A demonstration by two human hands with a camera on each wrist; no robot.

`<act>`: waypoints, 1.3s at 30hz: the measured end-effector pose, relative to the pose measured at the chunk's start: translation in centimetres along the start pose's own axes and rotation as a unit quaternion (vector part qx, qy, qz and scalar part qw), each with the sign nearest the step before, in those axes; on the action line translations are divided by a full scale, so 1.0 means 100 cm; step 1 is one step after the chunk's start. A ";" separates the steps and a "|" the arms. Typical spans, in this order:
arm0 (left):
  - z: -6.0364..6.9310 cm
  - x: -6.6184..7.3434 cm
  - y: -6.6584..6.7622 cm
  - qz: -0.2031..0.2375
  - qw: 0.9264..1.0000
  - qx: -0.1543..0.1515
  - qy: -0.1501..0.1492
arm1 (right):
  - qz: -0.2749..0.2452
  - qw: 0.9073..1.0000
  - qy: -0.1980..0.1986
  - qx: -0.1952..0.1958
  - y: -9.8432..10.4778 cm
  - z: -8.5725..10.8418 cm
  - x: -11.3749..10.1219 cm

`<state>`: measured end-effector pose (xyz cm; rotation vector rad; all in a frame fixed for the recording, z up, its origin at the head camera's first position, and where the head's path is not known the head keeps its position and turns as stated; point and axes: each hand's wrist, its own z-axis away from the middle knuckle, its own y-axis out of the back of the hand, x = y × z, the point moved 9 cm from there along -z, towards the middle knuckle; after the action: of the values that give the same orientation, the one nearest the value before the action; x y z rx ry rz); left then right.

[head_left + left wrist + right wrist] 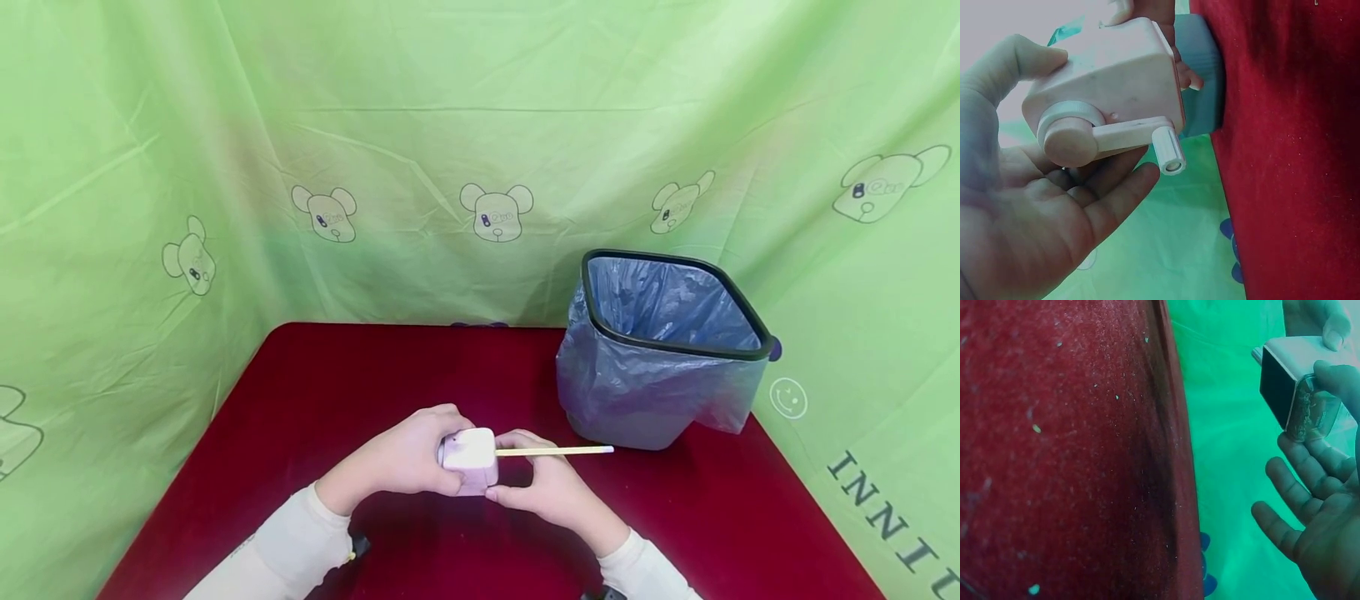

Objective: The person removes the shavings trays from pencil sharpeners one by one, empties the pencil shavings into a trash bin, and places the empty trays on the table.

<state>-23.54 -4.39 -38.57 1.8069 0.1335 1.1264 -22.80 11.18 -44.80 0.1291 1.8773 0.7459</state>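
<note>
A pale pink hand-crank pencil sharpener [472, 457] is held above the table by my left hand [414, 454], thumb on one side and fingers underneath. Its crank handle [1169, 150] shows in the left wrist view. From the sharpener's right side a yellow pencil [555, 451] sticks out in the head view. My right hand [551, 485] pinches the clear shavings drawer [1322, 412] between thumb and fingertips, its other fingers spread. Shavings show through the drawer wall in the right wrist view. How far the drawer sits inside the body is hard to tell.
A grey bin [626, 427] lined with a blue plastic bag [652, 379] stands at the table's back right, its black rim [678, 348] upward. Small specks [1036, 429] lie on the red tabletop [375, 367]. Green printed curtains [420, 150] enclose the back and sides.
</note>
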 end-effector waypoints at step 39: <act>0.000 0.001 0.005 -0.007 1.000 0.010 -0.001 | -0.015 1.000 0.014 0.009 0.001 -0.002 0.001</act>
<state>-23.70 -4.59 -38.14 1.8225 0.1577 1.1175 -23.08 11.22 -44.74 0.1031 1.9099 0.7134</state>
